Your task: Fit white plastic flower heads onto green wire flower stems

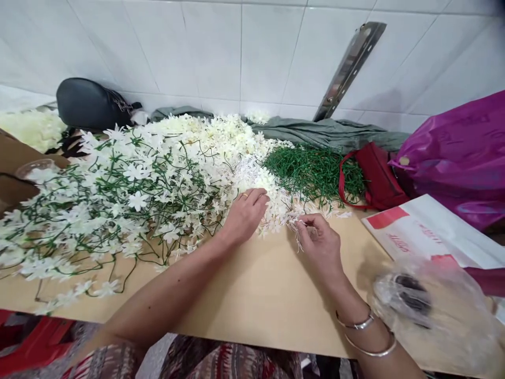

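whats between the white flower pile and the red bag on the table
In the head view, a heap of thin green stems lies between the white flower pile and the red bag.

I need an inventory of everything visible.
stemmed flowers: many, white, left
blossoms: many, cream, middle
stems: many, green, right
strands: several, white, right hand
pouch: one, black, left
handbag: one, red, right
plastic bag: one, purple, right
packet: one, white, right
clear bag: one, colourless, right
cloth: one, grey-green, back
strip: one, silver, wall
cardboard: one, brown, left
plastic object: one, red, bottom
table: one, tan, underneath
wall: one, white, back
bangles: two, silver, right wrist
left hand: one, over blossoms
right hand: one, holding strands
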Demonstrator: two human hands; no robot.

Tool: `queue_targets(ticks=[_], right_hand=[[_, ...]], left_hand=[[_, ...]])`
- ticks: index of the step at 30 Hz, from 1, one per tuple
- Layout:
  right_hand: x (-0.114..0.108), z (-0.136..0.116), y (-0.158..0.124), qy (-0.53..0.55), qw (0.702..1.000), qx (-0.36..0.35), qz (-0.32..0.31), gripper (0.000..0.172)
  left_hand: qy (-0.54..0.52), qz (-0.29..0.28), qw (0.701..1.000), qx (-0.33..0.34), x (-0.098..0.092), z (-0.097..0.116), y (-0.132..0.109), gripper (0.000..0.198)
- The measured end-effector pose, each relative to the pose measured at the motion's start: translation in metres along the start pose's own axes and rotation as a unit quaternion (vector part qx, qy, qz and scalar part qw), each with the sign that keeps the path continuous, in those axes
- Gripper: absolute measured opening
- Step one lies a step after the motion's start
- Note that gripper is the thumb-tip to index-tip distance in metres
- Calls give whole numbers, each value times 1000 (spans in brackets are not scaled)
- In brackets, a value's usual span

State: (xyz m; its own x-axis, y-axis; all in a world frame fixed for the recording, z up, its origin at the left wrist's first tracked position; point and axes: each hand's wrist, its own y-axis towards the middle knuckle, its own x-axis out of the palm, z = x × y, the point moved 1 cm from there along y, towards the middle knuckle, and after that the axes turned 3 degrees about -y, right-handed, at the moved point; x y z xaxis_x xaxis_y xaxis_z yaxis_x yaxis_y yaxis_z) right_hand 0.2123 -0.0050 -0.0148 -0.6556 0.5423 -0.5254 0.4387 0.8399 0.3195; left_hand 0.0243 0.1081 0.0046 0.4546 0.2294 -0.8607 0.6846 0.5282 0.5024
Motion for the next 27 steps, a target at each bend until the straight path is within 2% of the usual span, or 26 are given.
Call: queue_targets(ticks=[5, 8, 13, 16, 19, 21, 23, 25, 27], right_hand=[[0, 4, 1, -43, 998, -45, 14, 18], [1, 7, 3, -59, 997, -51, 14, 19], [1, 11, 2, -61, 997, -45, 3, 18], [2, 13, 0, -54, 998, -25, -20, 18], [4, 14, 0, -50, 998, -30, -28, 18], [6, 14, 0, -54, 997, -40, -29, 18], [6, 13, 1, -59, 997, -47, -31, 17], [7, 13, 1, -61, 996, -52, -35, 16], [7, 13, 2, -58, 996, -55, -40, 16]], left_hand=[[-18, 94, 995, 4, -8, 3, 5, 20], [-25, 111, 993, -10, -13, 6, 7, 28], [-70, 70, 995, -30, -17, 13, 22, 32], [-74, 6, 996, -58, -11, 22, 52, 30], [-95, -64, 983, -145, 5, 29, 92, 33], [-100, -66, 977, -174, 18, 31, 117, 36], [-110, -69, 973, -193, 27, 29, 135, 23], [-125, -65, 969, -201, 30, 25, 143, 16], [-142, -51, 966, -210, 25, 18, 144, 18]])
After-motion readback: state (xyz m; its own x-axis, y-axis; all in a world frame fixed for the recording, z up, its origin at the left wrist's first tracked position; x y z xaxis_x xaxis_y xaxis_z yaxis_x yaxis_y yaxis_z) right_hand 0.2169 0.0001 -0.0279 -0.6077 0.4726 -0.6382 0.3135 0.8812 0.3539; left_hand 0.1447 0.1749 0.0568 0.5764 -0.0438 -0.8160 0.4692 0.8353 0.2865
